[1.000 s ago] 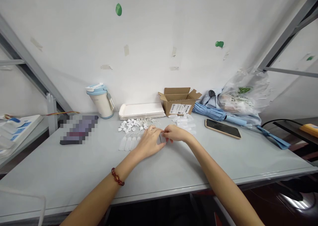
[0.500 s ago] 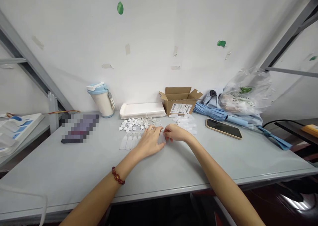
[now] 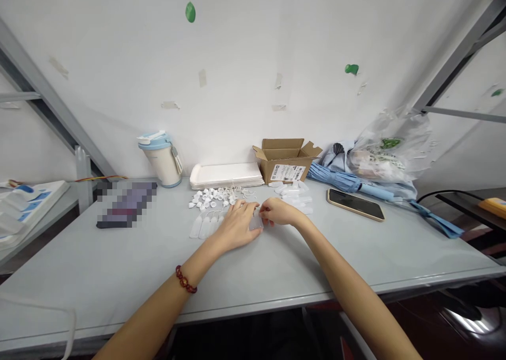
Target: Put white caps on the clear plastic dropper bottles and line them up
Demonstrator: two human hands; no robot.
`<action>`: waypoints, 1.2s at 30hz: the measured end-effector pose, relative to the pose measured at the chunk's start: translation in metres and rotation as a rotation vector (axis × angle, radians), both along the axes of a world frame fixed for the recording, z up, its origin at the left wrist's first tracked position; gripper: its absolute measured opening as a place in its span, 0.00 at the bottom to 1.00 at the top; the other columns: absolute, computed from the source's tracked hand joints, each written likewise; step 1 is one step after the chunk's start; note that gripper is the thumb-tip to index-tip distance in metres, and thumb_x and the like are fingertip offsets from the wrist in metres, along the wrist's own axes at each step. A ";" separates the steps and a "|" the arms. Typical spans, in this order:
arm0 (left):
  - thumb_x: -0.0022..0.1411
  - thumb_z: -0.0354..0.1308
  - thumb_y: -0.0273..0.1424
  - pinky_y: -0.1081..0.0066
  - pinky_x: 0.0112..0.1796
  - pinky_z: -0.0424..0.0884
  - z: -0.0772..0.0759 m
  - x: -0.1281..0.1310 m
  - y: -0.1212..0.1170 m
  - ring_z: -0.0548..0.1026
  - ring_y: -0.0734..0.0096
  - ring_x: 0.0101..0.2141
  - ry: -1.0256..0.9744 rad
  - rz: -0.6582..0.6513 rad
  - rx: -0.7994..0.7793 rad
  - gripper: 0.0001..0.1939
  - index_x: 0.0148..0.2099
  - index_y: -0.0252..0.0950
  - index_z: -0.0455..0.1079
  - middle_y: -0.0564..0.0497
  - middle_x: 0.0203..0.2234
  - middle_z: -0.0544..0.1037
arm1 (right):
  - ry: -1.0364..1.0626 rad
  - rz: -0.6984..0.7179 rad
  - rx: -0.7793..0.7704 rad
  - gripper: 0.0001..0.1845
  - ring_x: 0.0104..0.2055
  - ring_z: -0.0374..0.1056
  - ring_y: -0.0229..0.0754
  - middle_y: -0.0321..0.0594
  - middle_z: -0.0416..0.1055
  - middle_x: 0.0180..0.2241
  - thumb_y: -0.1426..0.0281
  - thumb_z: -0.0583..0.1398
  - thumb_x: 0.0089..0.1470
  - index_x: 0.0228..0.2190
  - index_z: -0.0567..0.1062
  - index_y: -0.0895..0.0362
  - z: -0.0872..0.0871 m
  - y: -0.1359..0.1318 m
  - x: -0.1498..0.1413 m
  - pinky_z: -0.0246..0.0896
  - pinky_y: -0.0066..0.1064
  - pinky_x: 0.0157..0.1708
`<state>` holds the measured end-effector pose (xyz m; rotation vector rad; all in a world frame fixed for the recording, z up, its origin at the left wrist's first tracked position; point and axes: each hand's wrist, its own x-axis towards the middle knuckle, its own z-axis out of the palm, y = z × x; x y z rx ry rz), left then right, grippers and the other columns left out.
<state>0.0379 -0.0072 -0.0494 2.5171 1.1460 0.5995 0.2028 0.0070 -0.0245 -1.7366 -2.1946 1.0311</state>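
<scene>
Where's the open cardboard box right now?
In the head view, the cardboard box stands at the back of the table, just right of centre, between the white stack and the blue umbrella, with translucent plastic pieces just in front of it.

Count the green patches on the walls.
3: one green patch high, left of centre; a second patch lower, right of centre; a third patch at far right, past the grey post.

Left of the one box (image 3: 281,171): one cup (image 3: 163,162), one white stack (image 3: 227,174) and more than a dozen caps (image 3: 215,194). Right of it: one phone (image 3: 354,204), one umbrella (image 3: 338,177), one bag (image 3: 389,152). In front: two hands (image 3: 238,225).
</scene>
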 end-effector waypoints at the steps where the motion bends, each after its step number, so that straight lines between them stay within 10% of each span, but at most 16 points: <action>1: 0.50 0.60 0.33 0.55 0.48 0.63 0.001 0.000 0.000 0.62 0.50 0.51 0.001 0.002 -0.009 0.25 0.52 0.36 0.63 0.42 0.46 0.72 | -0.001 0.001 -0.003 0.13 0.18 0.62 0.32 0.40 0.72 0.21 0.79 0.52 0.51 0.18 0.68 0.61 0.000 0.000 0.000 0.57 0.23 0.21; 36: 0.55 0.55 0.34 0.57 0.49 0.61 -0.001 -0.003 0.001 0.60 0.51 0.52 0.063 -0.060 -0.013 0.24 0.54 0.35 0.61 0.43 0.50 0.69 | -0.013 -0.005 -0.017 0.14 0.18 0.63 0.32 0.42 0.73 0.22 0.76 0.52 0.51 0.18 0.70 0.62 -0.005 0.003 0.002 0.55 0.22 0.16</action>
